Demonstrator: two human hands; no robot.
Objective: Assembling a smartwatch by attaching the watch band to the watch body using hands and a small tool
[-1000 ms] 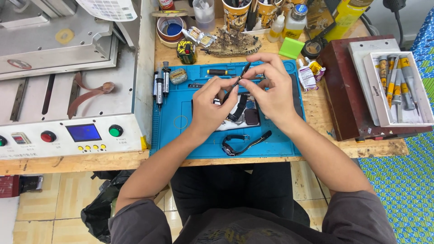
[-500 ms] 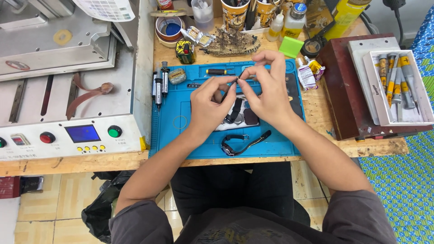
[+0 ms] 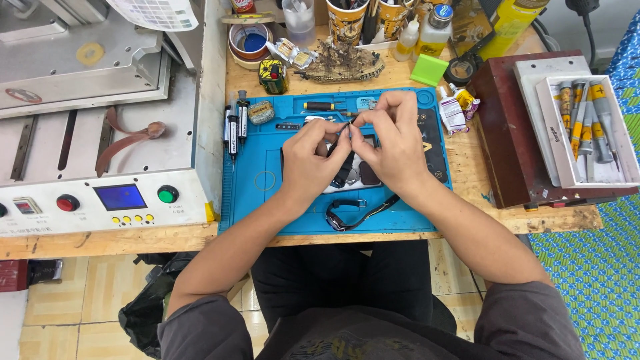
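Note:
Over the blue work mat (image 3: 267,193), my left hand (image 3: 312,160) and my right hand (image 3: 393,143) meet fingertip to fingertip. Between them they pinch a thin tool (image 3: 349,129), of which only a short sliver shows. Under the hands lies a small opened device with dark parts (image 3: 357,175), mostly hidden by my fingers. A black strap with a ring-shaped end (image 3: 357,217) rests on the mat just in front of my wrists.
A screwdriver (image 3: 323,105) and upright pens (image 3: 233,123) lie on the mat's far side. A grey machine with a blue screen (image 3: 120,197) stands to the left. A dark red box (image 3: 507,133) carries a white tray of screwdrivers (image 3: 587,127) at the right. Bottles and cups line the back.
My hands have drawn closer together and slightly nearer the mat. The thin tool that stuck up from my right fingers is now almost covered by both sets of fingertips.

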